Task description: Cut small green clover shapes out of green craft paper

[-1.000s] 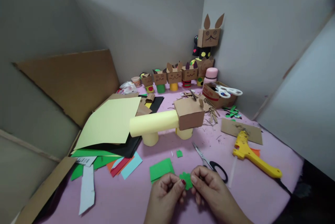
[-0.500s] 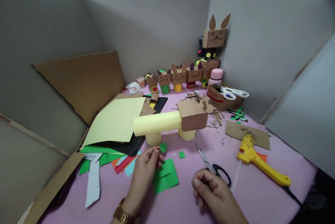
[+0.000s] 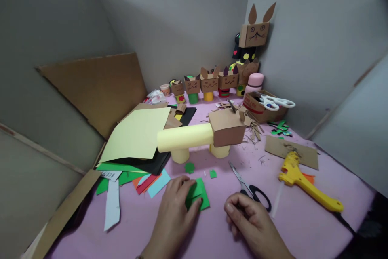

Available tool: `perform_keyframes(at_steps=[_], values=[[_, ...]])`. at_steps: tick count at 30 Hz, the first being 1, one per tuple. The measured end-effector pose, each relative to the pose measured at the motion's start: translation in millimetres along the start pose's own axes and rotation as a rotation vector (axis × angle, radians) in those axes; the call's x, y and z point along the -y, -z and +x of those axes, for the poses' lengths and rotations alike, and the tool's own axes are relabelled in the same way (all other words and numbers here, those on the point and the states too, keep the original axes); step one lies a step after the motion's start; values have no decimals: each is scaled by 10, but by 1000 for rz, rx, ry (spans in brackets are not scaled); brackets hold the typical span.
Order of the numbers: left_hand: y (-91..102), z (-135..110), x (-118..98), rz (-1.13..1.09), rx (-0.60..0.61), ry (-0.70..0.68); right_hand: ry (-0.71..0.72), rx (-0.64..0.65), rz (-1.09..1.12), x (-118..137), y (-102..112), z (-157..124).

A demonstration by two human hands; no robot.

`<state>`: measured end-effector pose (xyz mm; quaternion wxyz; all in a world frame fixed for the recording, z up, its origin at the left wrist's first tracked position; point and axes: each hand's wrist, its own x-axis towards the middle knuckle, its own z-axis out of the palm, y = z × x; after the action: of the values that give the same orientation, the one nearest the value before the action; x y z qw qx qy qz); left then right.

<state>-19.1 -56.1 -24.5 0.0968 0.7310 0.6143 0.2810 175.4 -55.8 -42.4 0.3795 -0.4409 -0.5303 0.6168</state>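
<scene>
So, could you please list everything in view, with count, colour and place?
Box-headed paper-tube figure: 1, yellow and brown, centre
Flower-shaped paper cutout: 1, green, before figure
Square paper scrap: 1, green, right of cutout
Rectangular paper piece: 1, green, front centre
Metal scissors: 1, black-handled, front right
Loop-handled scissors: 1, white, back right
Open cardboard box: 1, brown, beneath them
Pistol-shaped glue gun: 1, yellow, right
Flat paper sheets: several, yellow-green-black, left
Cardboard-headed figures: at least six, mixed, back
Lidded bottle: 1, pink, back right
Left hand: 1, on rectangular paper
Right hand: 1, near metal scissors
</scene>
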Motion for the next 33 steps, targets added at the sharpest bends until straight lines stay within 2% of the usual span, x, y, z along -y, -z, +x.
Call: perform_keyframes(at_steps=[5,11,16,18,21,23,24,26,28,29,30,33], values=[[-95,-83,64,118,24,-36,-5,-6,3,-4,-11,5],[-94,-79,100,241,37,-97,5,-3,-26,2,-16,2],[-79,-82,103,265,-3,-56,7,-3,-46,-3,-16,-4],[-48,-86,103,258,-79,-54,12,-6,-56,-7,-13,-8],[25,-118,75,202,-317,-103,25,-9,-61,-18,-7,-13],[62,-154,13,88,-457,-160,28,-6,-54,-29,-4,-16],[67,-172,-36,0,-476,-164,28,1,-44,-35,-2,-18],[41,-200,-165,-228,-406,-83,40,19,-14,-38,2,-20],[-29,-205,-310,-491,-274,187,78,51,10,-25,8,-23],[-73,-199,-374,-622,-208,280,93,61,15,-11,12,-25],[-117,-188,-425,-738,-130,339,98,67,15,5,16,-26],[-223,-143,-485,-972,-3,460,31,47,34,57,24,-19]])
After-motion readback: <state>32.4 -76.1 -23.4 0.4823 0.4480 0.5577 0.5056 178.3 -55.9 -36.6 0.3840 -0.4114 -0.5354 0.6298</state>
